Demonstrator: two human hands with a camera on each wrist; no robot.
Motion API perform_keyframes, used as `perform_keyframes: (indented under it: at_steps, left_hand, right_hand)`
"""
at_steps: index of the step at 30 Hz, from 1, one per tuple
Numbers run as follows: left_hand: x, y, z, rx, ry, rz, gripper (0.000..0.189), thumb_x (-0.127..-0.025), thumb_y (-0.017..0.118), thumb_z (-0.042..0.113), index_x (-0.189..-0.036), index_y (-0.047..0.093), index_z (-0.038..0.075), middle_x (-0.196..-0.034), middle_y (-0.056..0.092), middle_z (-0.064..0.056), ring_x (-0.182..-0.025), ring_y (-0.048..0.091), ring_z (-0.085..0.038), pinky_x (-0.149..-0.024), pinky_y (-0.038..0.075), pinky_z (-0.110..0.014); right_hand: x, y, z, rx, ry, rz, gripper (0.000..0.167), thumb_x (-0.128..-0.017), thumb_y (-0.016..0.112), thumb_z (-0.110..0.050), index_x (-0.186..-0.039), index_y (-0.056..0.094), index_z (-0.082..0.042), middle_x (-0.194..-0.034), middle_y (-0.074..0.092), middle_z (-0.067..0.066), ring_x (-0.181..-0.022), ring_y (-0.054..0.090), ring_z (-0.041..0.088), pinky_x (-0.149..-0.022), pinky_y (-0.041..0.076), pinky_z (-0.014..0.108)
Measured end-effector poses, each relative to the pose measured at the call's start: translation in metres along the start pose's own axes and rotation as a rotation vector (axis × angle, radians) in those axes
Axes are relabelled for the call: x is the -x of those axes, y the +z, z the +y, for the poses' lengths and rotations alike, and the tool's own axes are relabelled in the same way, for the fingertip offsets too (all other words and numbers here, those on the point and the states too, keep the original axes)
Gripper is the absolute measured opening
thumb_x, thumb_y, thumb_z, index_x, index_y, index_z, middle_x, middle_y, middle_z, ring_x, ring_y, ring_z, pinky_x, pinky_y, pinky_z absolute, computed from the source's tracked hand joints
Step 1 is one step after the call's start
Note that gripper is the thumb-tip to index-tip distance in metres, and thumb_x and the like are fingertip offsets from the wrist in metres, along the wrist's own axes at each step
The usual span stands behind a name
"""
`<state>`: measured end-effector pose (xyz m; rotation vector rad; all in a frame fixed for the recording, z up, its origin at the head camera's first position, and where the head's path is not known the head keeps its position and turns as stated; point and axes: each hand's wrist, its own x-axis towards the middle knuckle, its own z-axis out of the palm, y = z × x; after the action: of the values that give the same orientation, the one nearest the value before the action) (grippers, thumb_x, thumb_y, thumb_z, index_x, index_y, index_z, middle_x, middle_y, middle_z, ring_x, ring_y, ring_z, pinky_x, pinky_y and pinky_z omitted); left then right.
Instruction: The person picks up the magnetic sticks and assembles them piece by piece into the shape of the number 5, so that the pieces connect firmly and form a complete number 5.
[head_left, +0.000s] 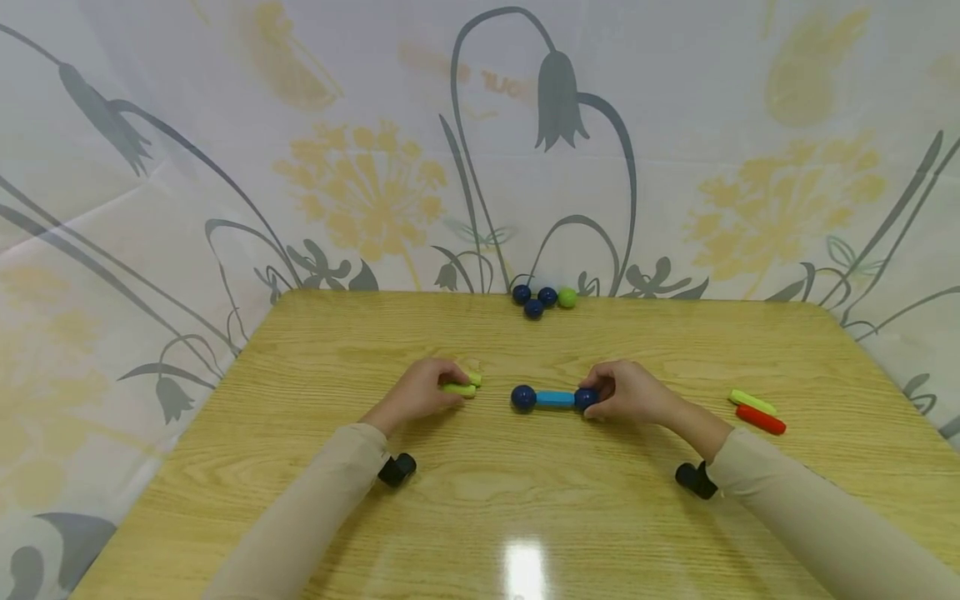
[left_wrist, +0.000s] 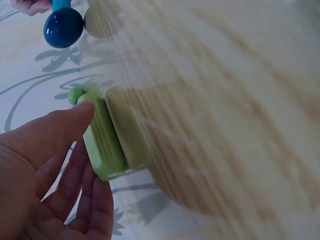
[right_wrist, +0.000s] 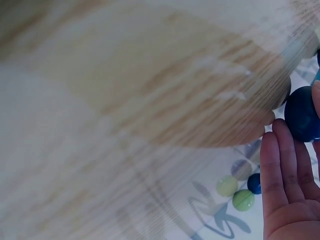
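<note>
My left hand [head_left: 429, 390] pinches a light green stick [head_left: 459, 389] at the table's middle left. A second light green piece [head_left: 476, 378] shows just behind it. In the left wrist view, the thumb lies against the green stick [left_wrist: 104, 142] and the fingers are on its other side. To the right lies a light blue stick [head_left: 555, 400] with a dark blue ball [head_left: 523, 398] at its left end and another dark blue ball [head_left: 586, 399] at its right end. My right hand [head_left: 628, 392] holds that right ball [right_wrist: 301, 115] between thumb and fingers.
Several dark blue balls [head_left: 533, 308] and a green ball [head_left: 567, 297] sit at the back edge of the wooden table [head_left: 360, 333]. On the right lie a yellow-green stick [head_left: 752, 402] and a red stick [head_left: 761, 419]. A patterned cloth [head_left: 675, 200] hangs behind.
</note>
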<state>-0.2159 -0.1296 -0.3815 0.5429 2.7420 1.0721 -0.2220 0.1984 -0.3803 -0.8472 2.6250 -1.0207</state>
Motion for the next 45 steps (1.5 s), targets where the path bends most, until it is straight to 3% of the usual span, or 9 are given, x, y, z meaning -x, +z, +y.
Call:
perform_keyframes:
  at_steps: [8,19,28,45]
  left_hand:
    - [0.002,-0.003,0.002,-0.030,-0.035,-0.056,0.017,-0.078,0.075,0.009,-0.095,0.070,0.008,-0.088,0.063,0.001,-0.080,0.058,-0.014,-0.072,0.049,-0.028]
    - [0.005,-0.002,0.007,0.098,-0.017,-0.122,0.019,-0.082,0.072,0.007,-0.100,0.067,0.003,-0.091,0.063,-0.003,-0.080,0.060,-0.015,-0.059,0.051,-0.026]
    - [0.003,0.007,0.015,0.140,0.000,-0.151,0.022,-0.085,0.069,0.009,-0.105,0.066,0.002,-0.092,0.063,-0.002,-0.082,0.060,-0.015,-0.066,0.050,-0.025]
    - [0.004,0.027,0.029,0.230,-0.058,-0.168,0.022,-0.086,0.069,0.013,-0.105,0.066,0.004,-0.091,0.061,-0.002,-0.075,0.059,-0.013,-0.061,0.050,-0.026]
  right_hand:
    - [0.001,0.000,-0.001,-0.001,0.003,-0.004,0.029,-0.075,0.078,-0.006,-0.098,0.064,0.004,-0.090,0.065,0.008,-0.077,0.063,0.018,-0.067,0.053,0.027]
    - [-0.001,0.001,0.000,-0.012,0.005,-0.007,0.029,-0.075,0.078,-0.008,-0.099,0.064,0.004,-0.091,0.065,0.008,-0.077,0.063,0.018,-0.066,0.053,0.027]
    - [-0.001,0.000,0.001,-0.021,0.015,-0.005,0.030,-0.075,0.078,-0.008,-0.099,0.064,0.004,-0.091,0.065,0.008,-0.078,0.063,0.018,-0.066,0.053,0.027]
    - [0.000,0.000,0.001,-0.017,0.009,-0.008,0.029,-0.075,0.078,-0.007,-0.099,0.064,0.004,-0.092,0.065,0.009,-0.078,0.063,0.018,-0.067,0.053,0.027]
